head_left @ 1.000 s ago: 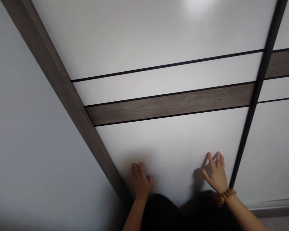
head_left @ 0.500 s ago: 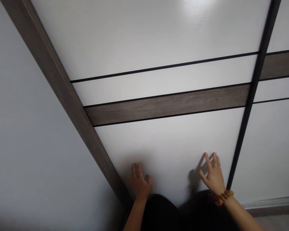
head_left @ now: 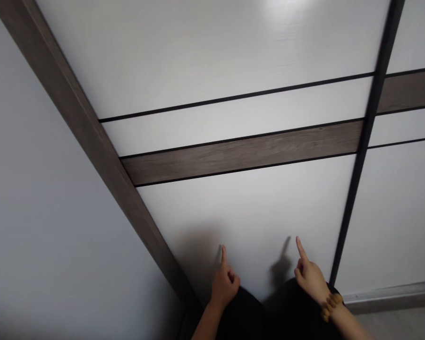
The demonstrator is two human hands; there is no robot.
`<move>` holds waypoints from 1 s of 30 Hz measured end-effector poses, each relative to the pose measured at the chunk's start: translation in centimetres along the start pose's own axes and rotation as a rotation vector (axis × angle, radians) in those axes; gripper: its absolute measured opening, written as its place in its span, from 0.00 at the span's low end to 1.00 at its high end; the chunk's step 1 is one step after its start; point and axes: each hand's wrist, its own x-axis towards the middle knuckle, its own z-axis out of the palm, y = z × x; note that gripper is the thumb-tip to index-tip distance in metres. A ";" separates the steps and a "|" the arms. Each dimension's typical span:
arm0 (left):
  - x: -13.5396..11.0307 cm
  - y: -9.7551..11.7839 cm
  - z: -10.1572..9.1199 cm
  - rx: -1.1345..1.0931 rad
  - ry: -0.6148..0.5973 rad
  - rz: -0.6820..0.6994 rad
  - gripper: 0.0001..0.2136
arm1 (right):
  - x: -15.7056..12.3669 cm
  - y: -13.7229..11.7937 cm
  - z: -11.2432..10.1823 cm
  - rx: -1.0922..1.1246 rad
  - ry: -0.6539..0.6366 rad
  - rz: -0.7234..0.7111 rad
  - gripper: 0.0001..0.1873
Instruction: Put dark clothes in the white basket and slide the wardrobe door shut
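Note:
My left hand (head_left: 225, 283) is in front of the lower white panel (head_left: 251, 208), its index finger stretched out toward the surface and its other fingers curled in. To the right, my right hand (head_left: 310, 278) points in the same way, index finger up and the rest folded. Neither hand holds anything. Whether the fingertips touch the panel I cannot tell; the right hand's shadow stands a little apart from it. A bracelet of brown beads (head_left: 331, 306) circles the right wrist.
A wood-grain strip (head_left: 244, 151) crosses the panel above my hands. A dark upright bar (head_left: 354, 189) parts it from another white panel (head_left: 400, 203) on the right. A brown frame (head_left: 102, 146) borders a plain wall (head_left: 56, 198). My dark-clothed knees (head_left: 246, 314) are below; floor (head_left: 407, 318) shows lower right.
Both hands have gone from several fingers spread to only the index fingers stretched out. My left hand has moved right and slightly down; my right hand has shifted a little left and down.

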 end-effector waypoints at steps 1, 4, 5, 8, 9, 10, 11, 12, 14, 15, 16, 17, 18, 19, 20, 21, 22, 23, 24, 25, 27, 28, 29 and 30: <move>0.4 0.0 -0.4 0.027 0.044 0.042 0.43 | 0.3 0.1 -0.3 -0.011 0.053 -0.044 0.44; 2.6 0.6 -3.1 0.298 0.407 0.297 0.29 | 1.2 -0.7 -2.6 -0.100 0.424 -0.332 0.23; 3.6 0.9 -4.5 0.461 0.572 0.355 0.24 | 1.6 -1.2 -3.8 -0.161 0.593 -0.435 0.18; 6.7 1.5 -8.7 0.715 0.771 0.376 0.27 | 3.2 -3.3 -7.2 -0.384 0.953 -0.585 0.18; 7.6 1.5 -9.8 0.751 0.799 0.349 0.31 | 3.9 -4.0 -8.1 -0.448 0.999 -0.580 0.22; 8.3 1.5 -10.6 0.780 0.807 0.329 0.35 | 4.5 -4.6 -8.8 -0.501 1.016 -0.560 0.27; 8.9 1.4 -11.1 0.800 0.798 0.314 0.38 | 5.1 -5.2 -9.2 -0.535 1.010 -0.540 0.31; 9.3 1.2 -11.3 0.812 0.774 0.302 0.41 | 5.6 -5.7 -9.4 -0.562 0.987 -0.522 0.34; 9.8 1.0 -11.2 0.812 0.724 0.279 0.45 | 6.5 -6.3 -9.1 -0.592 0.924 -0.494 0.37; 9.9 0.9 -10.9 0.804 0.711 0.266 0.46 | 6.7 -6.5 -8.8 -0.603 0.897 -0.479 0.38; 10.0 0.8 -10.6 0.797 0.710 0.254 0.47 | 6.9 -6.6 -8.5 -0.612 0.878 -0.462 0.38; 10.1 0.8 -10.3 0.790 0.713 0.243 0.48 | 7.0 -6.6 -8.2 -0.621 0.867 -0.443 0.37; 10.1 0.8 -10.0 0.785 0.714 0.238 0.48 | 7.1 -6.5 -8.0 -0.630 0.861 -0.427 0.36; 10.1 0.8 -9.8 0.780 0.713 0.237 0.48 | 7.1 -6.4 -7.9 -0.640 0.861 -0.413 0.35; 10.1 0.8 -9.7 0.775 0.712 0.234 0.48 | 7.1 -6.3 -7.8 -0.651 0.863 -0.403 0.35; 10.2 0.8 -9.7 0.771 0.709 0.233 0.47 | 7.1 -6.3 -7.8 -0.659 0.867 -0.398 0.34; 10.2 0.8 -9.7 0.768 0.705 0.233 0.47 | 7.1 -6.2 -7.9 -0.667 0.874 -0.399 0.34; 10.2 0.8 -9.7 0.766 0.702 0.232 0.48 | 7.0 -6.2 -8.0 -0.675 0.877 -0.397 0.33; 10.2 0.7 -9.7 0.766 0.698 0.229 0.48 | 7.0 -6.2 -8.1 -0.684 0.876 -0.393 0.33; 10.1 0.7 -9.7 0.767 0.692 0.227 0.48 | 7.0 -6.1 -8.2 -0.691 0.874 -0.391 0.33; 10.0 0.8 -9.7 0.767 0.680 0.224 0.47 | 7.0 -6.0 -8.3 -0.703 0.867 -0.378 0.33; 9.9 0.9 -9.7 0.766 0.676 0.225 0.47 | 7.0 -5.9 -8.3 -0.705 0.865 -0.370 0.33; 9.8 1.0 -9.8 0.765 0.676 0.231 0.46 | 7.1 -5.7 -8.3 -0.705 0.866 -0.364 0.33; 9.7 1.2 -9.9 0.763 0.676 0.244 0.45 | 7.2 -5.5 -8.3 -0.706 0.867 -0.363 0.33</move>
